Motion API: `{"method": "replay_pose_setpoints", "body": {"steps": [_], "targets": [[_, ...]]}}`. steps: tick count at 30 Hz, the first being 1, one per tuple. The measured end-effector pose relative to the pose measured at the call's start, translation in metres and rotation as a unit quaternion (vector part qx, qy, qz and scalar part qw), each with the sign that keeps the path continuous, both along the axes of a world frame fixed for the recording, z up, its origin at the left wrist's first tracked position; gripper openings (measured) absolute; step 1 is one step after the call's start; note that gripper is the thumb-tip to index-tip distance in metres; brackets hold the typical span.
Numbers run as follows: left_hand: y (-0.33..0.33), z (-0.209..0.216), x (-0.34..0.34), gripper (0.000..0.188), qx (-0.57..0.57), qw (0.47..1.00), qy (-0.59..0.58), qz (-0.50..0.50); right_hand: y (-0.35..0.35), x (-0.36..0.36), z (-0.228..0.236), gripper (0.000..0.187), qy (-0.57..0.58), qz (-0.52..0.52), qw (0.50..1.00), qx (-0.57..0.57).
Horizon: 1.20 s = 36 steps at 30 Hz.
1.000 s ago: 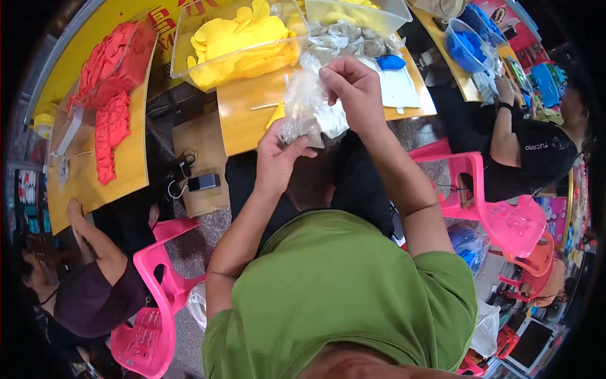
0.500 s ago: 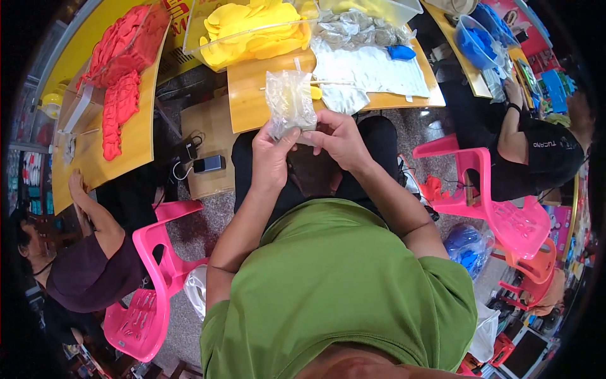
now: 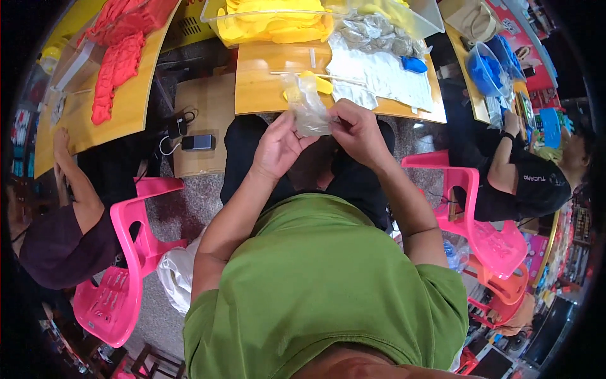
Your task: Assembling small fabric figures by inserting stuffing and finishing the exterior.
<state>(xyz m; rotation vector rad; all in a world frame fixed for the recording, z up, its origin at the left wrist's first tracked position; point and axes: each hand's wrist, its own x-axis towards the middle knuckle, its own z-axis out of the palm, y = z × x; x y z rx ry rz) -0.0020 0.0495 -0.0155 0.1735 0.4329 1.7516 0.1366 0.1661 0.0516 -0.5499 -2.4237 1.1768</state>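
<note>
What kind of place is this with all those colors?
Maybe a small workshop: there's a heap of flat yellow pieces, a clear plastic bag being held, and co-workers at separate wooden tables.

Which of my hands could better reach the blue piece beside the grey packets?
Probably your right hand: it's nearer the blue piece; your left hand is farther off. Both hold the clear bag.

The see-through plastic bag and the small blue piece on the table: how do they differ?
The plastic bag is see-through and crinkled; the blue piece is solid blue. The plastic bag looks larger; the blue piece is small and compact. The plastic bag is held up by the left hand and right hand; the blue piece lies among things on the table.
</note>
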Motion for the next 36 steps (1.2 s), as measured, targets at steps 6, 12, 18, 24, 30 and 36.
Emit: {"method": "replay_pose_setpoints", "body": {"steps": [6,12,18,24,30,36], "targets": [[-0.005,0.000,0.002,0.032,-0.029,0.988,0.150,0.022,0.001,-0.001,0.004,0.016,-0.093,0.004,0.994,-0.063],[-0.008,0.012,0.001,0.018,-0.126,0.919,0.369,0.053,-0.013,-0.018,-0.040,0.020,0.132,-0.026,0.952,-0.276],[-0.029,0.013,-0.009,0.014,-0.250,0.836,0.488,-0.025,-0.025,-0.014,-0.088,0.014,-0.024,-0.087,0.828,-0.553],[-0.055,0.004,-0.008,0.013,-0.272,0.893,0.356,-0.039,-0.052,-0.013,-0.124,0.018,0.010,-0.053,0.718,-0.693],[-0.065,0.000,-0.004,0.015,-0.288,0.900,0.326,-0.043,-0.060,-0.013,-0.107,0.019,-0.022,-0.001,0.710,-0.704],[-0.075,-0.014,0.003,0.015,-0.335,0.887,0.314,-0.055,-0.064,-0.010,-0.109,0.018,-0.071,0.040,0.825,-0.560]]}}
